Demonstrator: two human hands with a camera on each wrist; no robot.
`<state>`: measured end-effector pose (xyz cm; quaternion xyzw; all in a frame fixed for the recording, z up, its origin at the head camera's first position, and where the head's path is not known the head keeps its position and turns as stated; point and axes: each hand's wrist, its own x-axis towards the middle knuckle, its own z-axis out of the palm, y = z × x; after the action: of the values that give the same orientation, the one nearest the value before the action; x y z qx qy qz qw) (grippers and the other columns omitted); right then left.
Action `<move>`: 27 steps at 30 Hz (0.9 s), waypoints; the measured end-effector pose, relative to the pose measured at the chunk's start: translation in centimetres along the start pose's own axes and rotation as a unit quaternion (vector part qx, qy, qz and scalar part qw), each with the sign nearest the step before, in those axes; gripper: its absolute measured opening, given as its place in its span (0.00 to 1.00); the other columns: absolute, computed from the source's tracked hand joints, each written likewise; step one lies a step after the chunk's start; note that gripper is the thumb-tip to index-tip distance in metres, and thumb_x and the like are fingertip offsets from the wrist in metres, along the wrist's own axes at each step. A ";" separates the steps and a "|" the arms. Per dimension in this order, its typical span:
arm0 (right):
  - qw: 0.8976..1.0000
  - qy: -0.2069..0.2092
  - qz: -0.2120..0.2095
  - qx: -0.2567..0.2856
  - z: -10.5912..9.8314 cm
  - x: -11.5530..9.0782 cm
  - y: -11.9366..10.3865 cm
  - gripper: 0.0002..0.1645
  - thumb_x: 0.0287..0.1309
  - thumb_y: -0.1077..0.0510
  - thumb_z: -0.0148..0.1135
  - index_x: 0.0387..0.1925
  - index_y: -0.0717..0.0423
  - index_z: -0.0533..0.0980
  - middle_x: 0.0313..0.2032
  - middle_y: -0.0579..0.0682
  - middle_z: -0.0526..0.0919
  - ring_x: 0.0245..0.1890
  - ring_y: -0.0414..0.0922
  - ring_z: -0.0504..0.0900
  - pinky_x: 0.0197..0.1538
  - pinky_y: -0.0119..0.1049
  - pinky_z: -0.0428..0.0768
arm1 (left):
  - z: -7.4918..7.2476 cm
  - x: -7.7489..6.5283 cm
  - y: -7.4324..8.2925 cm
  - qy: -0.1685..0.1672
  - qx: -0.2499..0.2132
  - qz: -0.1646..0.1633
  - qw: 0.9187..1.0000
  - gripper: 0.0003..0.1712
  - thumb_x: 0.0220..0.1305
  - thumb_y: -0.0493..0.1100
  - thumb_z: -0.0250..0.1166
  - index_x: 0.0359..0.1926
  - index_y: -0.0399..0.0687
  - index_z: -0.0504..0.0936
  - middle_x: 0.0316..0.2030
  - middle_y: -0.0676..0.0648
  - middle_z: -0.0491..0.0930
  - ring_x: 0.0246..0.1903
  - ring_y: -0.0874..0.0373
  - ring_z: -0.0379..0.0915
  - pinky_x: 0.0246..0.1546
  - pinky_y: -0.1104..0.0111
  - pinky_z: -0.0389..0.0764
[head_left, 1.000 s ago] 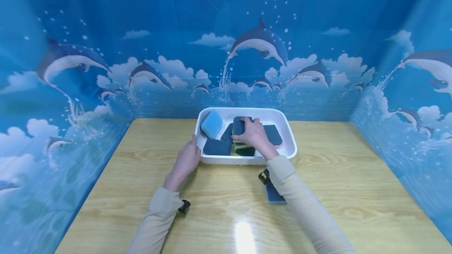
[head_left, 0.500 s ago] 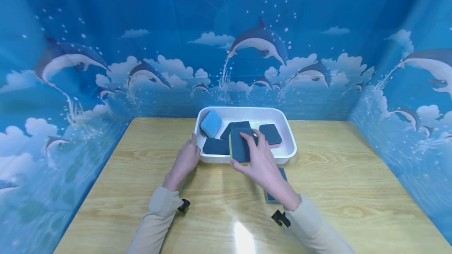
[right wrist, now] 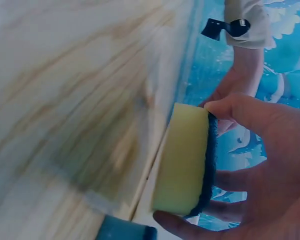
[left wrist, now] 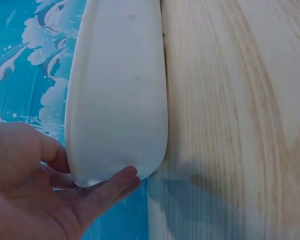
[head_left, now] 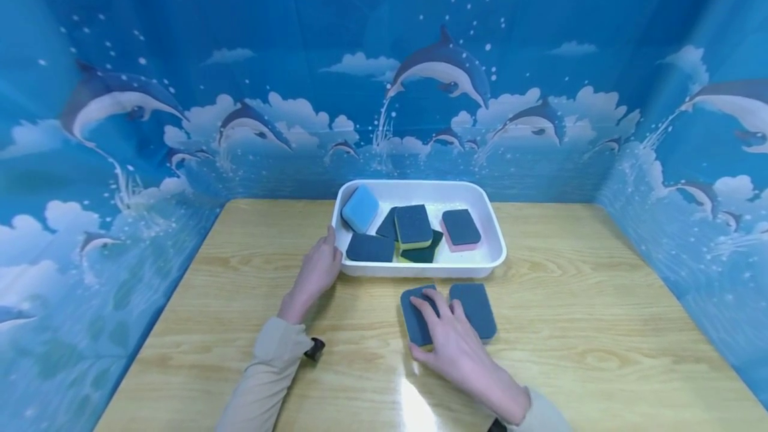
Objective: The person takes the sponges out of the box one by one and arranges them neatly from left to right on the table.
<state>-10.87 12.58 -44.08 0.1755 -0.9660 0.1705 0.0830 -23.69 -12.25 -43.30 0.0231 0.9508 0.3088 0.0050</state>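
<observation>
Sponges fill a white rectangular plastic tray (head_left: 492,245) at the far middle of a pale wooden bench (head_left: 600,325). The right hand (head_left: 456,345), which half a second ago lifted a dark-blue scouring sponge with a yellow foam base (head_left: 415,315) from the tray, has now set it on the bench, just beside a second dark-blue sponge (head_left: 474,309). Fingers and thumb still curl around its edges. The left hand (head_left: 316,273) stays relaxed, fingers straight against the tray's left wall. Five sponges remain inside, so the emptying looks partly done.
</observation>
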 end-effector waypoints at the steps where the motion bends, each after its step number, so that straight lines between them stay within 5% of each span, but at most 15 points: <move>1: 1.000 -0.005 0.000 0.000 0.1 0.0 0.1 0.43 0.48 0.46 0.78 0.65 0.53 0.74 0.65 0.58 0.72 0.42 0.55 0.72 0.30 0.39 0.75 | 0.0 0.0 0.0 0.001 0.000 0.000 1.000 0.34 0.77 0.37 0.48 0.77 0.30 0.49 0.65 0.29 0.70 0.47 0.44 0.78 0.52 0.54 0.83; 7: 0.999 -0.032 0.019 -0.003 0.4 0.3 0.4 0.44 0.49 0.41 0.78 0.65 0.52 0.75 0.63 0.60 0.72 0.49 0.61 0.76 0.32 0.51 0.83 | 0.3 0.0 -0.1 0.000 -0.004 -0.004 1.000 0.35 0.77 0.37 0.48 0.78 0.30 0.49 0.66 0.29 0.70 0.47 0.45 0.78 0.53 0.54 0.82; 21: 0.998 -0.015 0.013 -0.055 0.7 1.4 0.8 0.45 0.47 0.39 0.79 0.62 0.59 0.76 0.58 0.62 0.73 0.52 0.57 0.74 0.36 0.48 0.84 | 0.3 -0.1 0.0 0.003 -0.010 -0.004 1.000 0.35 0.77 0.37 0.48 0.78 0.31 0.49 0.66 0.29 0.70 0.43 0.46 0.78 0.50 0.56 0.84; 27: 0.997 -0.069 0.021 -0.042 -0.3 2.1 0.6 0.46 0.49 0.36 0.76 0.64 0.57 0.76 0.60 0.62 0.74 0.55 0.58 0.75 0.44 0.52 0.84 | 0.0 -0.1 0.0 0.007 -0.003 0.006 1.000 0.34 0.77 0.36 0.49 0.77 0.29 0.50 0.63 0.28 0.72 0.40 0.46 0.78 0.45 0.57 0.84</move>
<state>-12.97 12.55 -43.57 0.1625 -0.9793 0.1188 0.0202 -23.64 -12.26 -43.28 0.0266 0.9496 0.3122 -0.0034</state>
